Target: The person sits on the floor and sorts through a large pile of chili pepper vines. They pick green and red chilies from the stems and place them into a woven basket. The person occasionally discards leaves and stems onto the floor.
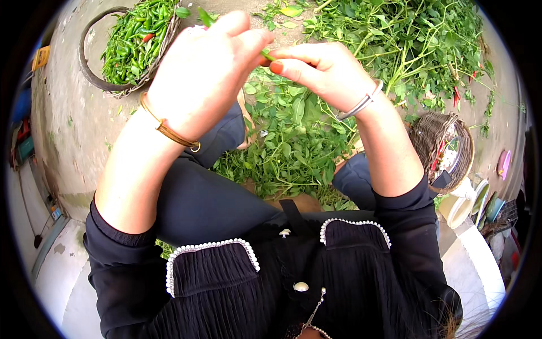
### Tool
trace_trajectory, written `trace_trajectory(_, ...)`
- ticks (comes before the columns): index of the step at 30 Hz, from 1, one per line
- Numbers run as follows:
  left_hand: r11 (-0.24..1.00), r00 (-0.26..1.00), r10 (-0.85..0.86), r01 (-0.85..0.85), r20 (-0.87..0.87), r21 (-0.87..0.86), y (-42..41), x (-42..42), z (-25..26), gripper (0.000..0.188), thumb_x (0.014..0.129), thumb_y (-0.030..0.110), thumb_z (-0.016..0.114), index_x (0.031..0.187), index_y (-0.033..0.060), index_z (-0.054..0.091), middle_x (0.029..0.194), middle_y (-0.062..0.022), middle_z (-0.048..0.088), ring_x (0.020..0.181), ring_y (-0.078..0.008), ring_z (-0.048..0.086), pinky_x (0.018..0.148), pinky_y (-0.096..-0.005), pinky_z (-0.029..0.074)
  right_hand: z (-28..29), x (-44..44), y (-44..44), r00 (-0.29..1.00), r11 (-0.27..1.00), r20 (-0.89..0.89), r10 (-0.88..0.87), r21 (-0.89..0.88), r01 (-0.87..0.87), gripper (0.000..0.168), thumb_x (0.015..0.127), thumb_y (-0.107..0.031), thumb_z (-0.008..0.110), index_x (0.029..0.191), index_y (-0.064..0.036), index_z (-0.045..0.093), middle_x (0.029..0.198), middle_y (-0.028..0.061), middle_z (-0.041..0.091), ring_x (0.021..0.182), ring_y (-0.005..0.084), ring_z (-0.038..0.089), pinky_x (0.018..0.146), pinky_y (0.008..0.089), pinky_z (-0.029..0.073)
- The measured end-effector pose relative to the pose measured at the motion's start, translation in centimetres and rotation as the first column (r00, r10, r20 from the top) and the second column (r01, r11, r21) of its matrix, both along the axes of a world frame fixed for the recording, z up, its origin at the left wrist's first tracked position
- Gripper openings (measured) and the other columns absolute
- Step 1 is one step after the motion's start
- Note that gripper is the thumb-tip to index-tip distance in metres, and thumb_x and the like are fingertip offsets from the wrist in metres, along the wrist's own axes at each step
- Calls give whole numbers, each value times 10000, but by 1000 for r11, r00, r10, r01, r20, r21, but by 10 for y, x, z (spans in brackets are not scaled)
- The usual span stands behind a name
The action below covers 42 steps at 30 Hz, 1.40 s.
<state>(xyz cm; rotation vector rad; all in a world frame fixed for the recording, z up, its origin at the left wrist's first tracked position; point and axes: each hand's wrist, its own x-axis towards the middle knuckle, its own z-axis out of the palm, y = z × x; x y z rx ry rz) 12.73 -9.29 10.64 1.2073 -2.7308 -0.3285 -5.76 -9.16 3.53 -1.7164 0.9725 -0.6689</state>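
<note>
Both my hands are raised close together above a heap of cut leaves (292,140). My left hand (203,72) is closed around a green chili pepper (206,18), whose end pokes out past the knuckles. Between the thumb and forefinger of my right hand (315,70) is a thin green stem (267,56), which runs toward the left fingers. Whether stem and pepper are one piece is hidden by the left hand. At upper left, a wicker basket (163,63) with a curved handle (87,59) is filled with green chilies (135,42) and an odd red one.
A large pile of leafy uprooted plants (402,46) covers the ground at upper right. On the right, a small wicker basket (427,127) holds red chilies and pale bits. Beyond it are a pale bucket (459,207) and a pink object (504,164).
</note>
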Motion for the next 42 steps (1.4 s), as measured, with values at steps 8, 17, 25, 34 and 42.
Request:
trace_trajectory(8, 901, 904, 371, -295, -213, 318, -12, 23, 13, 187, 735, 72, 609, 897, 24, 528, 783, -9, 476, 659, -101, 410, 627, -202, 368, -167, -27, 21, 544, 946, -801, 252, 323, 37, 531, 792, -332, 524, 1275, -228, 329, 1364, 84, 221, 1217, 311, 277, 967, 444, 293)
trace_trajectory(17, 886, 943, 256, -142, -212, 442, -14, 11, 15, 191, 825, 142, 519, 971, 18, 520, 807, -32, 515, 751, -119, 472, 668, -226, 385, -187, 60, 219, 404, 678, -546, 734, 630, -380, 457, 721, -93, 520, 1170, -70, 438, 1312, 158, 234, 1098, 336, 400, 829, 449, 389)
trace_trajectory(25, 803, 953, 257, -117, -162, 584, -14, 19, 16, 255, 872, 211, 459, 1006, -2, 503, 808, -49, 555, 794, -133, 521, 725, -247, 412, -200, 19, 127, 839, 970, -489, 241, 135, -200, 303, 702, 18, 440, 965, -57, 570, 909, 160, 568, 875, 291, 557, 784, 347, 456)
trace_trajectory(34, 819, 950, 283, -167, -133, 549, -17, 13, 13, 249, 870, 216, 466, 1002, 12, 522, 709, -17, 537, 697, -91, 495, 662, -213, 393, -243, -125, 37, 288, 957, -957, -24, 61, 283, 227, 780, -87, 473, 982, -129, 568, 1283, 96, 319, 1067, 295, 445, 866, 379, 409)
trace_trajectory(42, 724, 813, 529, -283, -243, 629, -18, 21, 8, 205, 860, 158, 452, 985, 27, 547, 636, 32, 474, 619, -39, 413, 598, -168, 349, -146, -125, -3, 791, 999, -611, -40, -11, 42, 172, 717, -49, 488, 861, -6, 571, 900, 138, 554, 810, 244, 568, 717, 305, 462)
